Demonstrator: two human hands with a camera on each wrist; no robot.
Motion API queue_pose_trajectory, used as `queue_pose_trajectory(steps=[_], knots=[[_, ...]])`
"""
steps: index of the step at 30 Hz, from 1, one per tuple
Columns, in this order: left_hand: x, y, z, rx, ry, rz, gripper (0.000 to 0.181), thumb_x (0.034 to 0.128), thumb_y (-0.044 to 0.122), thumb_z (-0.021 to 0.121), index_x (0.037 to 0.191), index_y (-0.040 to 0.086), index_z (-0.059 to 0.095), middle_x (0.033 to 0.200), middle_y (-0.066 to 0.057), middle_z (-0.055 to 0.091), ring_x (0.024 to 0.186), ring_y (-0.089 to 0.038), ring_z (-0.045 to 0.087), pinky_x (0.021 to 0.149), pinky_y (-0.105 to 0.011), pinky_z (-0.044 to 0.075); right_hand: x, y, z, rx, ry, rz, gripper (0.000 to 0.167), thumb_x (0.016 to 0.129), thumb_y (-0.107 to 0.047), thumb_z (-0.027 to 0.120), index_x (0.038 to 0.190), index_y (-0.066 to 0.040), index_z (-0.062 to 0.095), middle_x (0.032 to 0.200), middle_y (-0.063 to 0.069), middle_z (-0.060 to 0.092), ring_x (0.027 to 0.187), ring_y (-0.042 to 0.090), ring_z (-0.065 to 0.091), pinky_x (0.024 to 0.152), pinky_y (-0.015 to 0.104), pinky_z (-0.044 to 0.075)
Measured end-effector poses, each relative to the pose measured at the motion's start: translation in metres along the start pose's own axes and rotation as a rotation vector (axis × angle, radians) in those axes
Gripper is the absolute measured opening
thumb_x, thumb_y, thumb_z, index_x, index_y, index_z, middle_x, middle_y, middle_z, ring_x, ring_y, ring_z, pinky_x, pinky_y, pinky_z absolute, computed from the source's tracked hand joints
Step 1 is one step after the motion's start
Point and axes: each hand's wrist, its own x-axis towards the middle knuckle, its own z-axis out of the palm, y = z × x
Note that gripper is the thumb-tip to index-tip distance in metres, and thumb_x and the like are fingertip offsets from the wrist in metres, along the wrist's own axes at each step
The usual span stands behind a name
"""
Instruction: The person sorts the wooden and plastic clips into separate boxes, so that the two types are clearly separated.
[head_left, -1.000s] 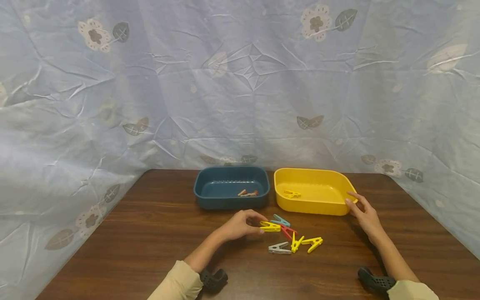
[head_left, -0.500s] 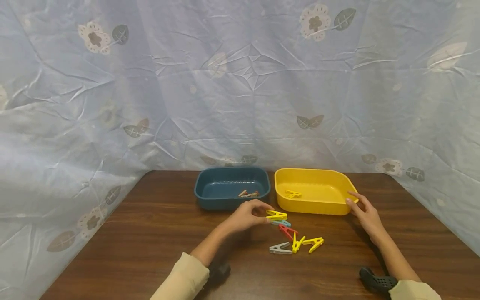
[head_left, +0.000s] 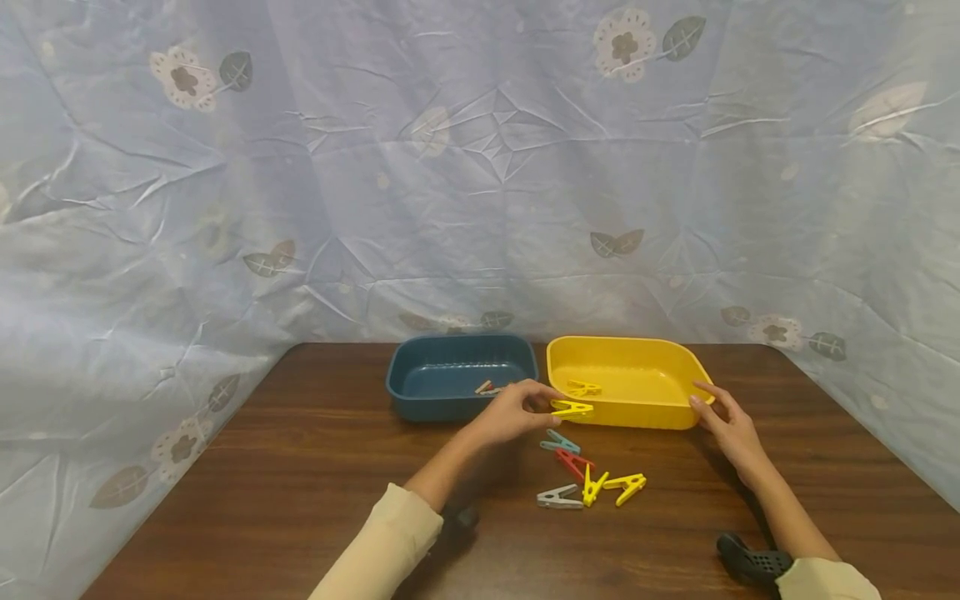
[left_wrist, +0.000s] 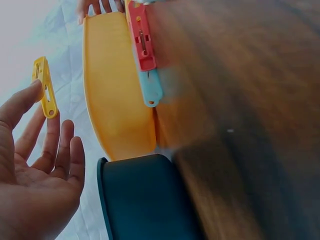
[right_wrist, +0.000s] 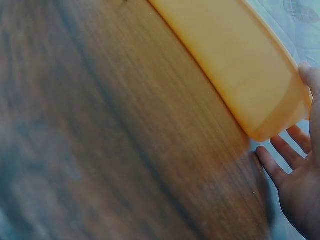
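My left hand (head_left: 513, 414) pinches a yellow clothespin (head_left: 573, 409) between thumb and fingertips, in front of the yellow tray's (head_left: 633, 413) left part. In the left wrist view that clothespin (left_wrist: 46, 90) points away from the palm, its other fingers spread. At the tray's right front corner, my right hand (head_left: 737, 439) holds the rim, thumb on one side and fingers around the end wall. A yellow clothespin (head_left: 583, 388) lies inside this tray. On the table are a light blue clothespin (head_left: 560, 442), a red one (head_left: 574, 462), a grey one (head_left: 559, 497) and two yellow ones (head_left: 626, 487).
A dark blue tray (head_left: 450, 408) stands just left of the yellow one, with small wooden-looking clothespins (head_left: 487, 388) in it, partly behind my left hand. A patterned curtain (head_left: 480, 208) hangs behind the brown table (head_left: 300, 467).
My left hand has lifted the yellow clothespin off the group and carried it forward and right, up to the yellow tray's front wall. The right hand has stayed at the tray's corner.
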Motion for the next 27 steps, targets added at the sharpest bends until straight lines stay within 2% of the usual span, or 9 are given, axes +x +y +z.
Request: queue_pose_trajectory(steps=[5,7,9,16,22,27], knots=[[0.009,0.006,-0.001,-0.015,0.007,-0.034,0.034,0.0829,0.011,0.068,0.116,0.005,0.062,0.106,-0.011,0.058,0.093,-0.022,0.056,0.074,-0.025,0.046,-0.001,0.000,0.000,0.002,-0.012,0.004,0.053,0.097,-0.029,0.047,0.138,0.001,0.033,0.119,0.020,0.045,0.089,-0.009,0.049,0.075,0.013,0.045],[0.017,-0.003,0.002,0.004,0.013,-0.032,0.035,0.0827,0.014,0.069,0.116,0.007,0.063,0.108,-0.009,0.058,0.094,-0.021,0.056,0.074,-0.024,0.046,-0.001,0.000,0.000,0.004,-0.014,0.007,0.053,0.097,-0.030,0.046,0.139,0.000,0.033,0.122,0.023,0.043,0.089,-0.010,0.049,0.076,0.013,0.045],[0.022,-0.003,0.002,0.029,0.018,-0.021,0.034,0.0826,0.015,0.070,0.115,0.007,0.063,0.108,-0.010,0.058,0.095,-0.021,0.057,0.074,-0.023,0.046,-0.001,-0.001,0.000,0.008,-0.015,0.009,0.054,0.097,-0.031,0.046,0.139,0.000,0.033,0.124,0.023,0.042,0.090,-0.010,0.049,0.076,0.013,0.045],[0.035,-0.002,0.005,0.094,0.031,-0.018,0.033,0.0823,0.017,0.071,0.114,0.010,0.065,0.103,-0.005,0.059,0.092,-0.019,0.055,0.074,-0.023,0.045,0.000,0.000,0.001,-0.007,-0.003,0.017,0.054,0.096,-0.032,0.047,0.139,-0.001,0.034,0.116,0.018,0.048,0.087,-0.008,0.051,0.074,0.013,0.045],[0.049,-0.004,0.009,0.145,0.035,-0.023,0.034,0.0830,0.017,0.070,0.115,0.009,0.064,0.109,-0.001,0.061,0.097,-0.017,0.055,0.076,-0.024,0.045,-0.001,0.000,0.001,0.014,0.000,0.005,0.053,0.096,-0.030,0.049,0.138,0.000,0.035,0.112,0.011,0.049,0.087,-0.007,0.052,0.074,0.014,0.046],[0.066,-0.008,0.016,0.214,0.047,-0.011,0.034,0.0850,0.020,0.068,0.117,0.009,0.063,0.113,-0.002,0.061,0.103,-0.015,0.053,0.084,-0.025,0.043,-0.001,-0.003,-0.001,-0.010,-0.006,0.019,0.053,0.097,-0.032,0.047,0.139,-0.002,0.034,0.113,0.018,0.049,0.086,-0.007,0.053,0.073,0.013,0.045]])
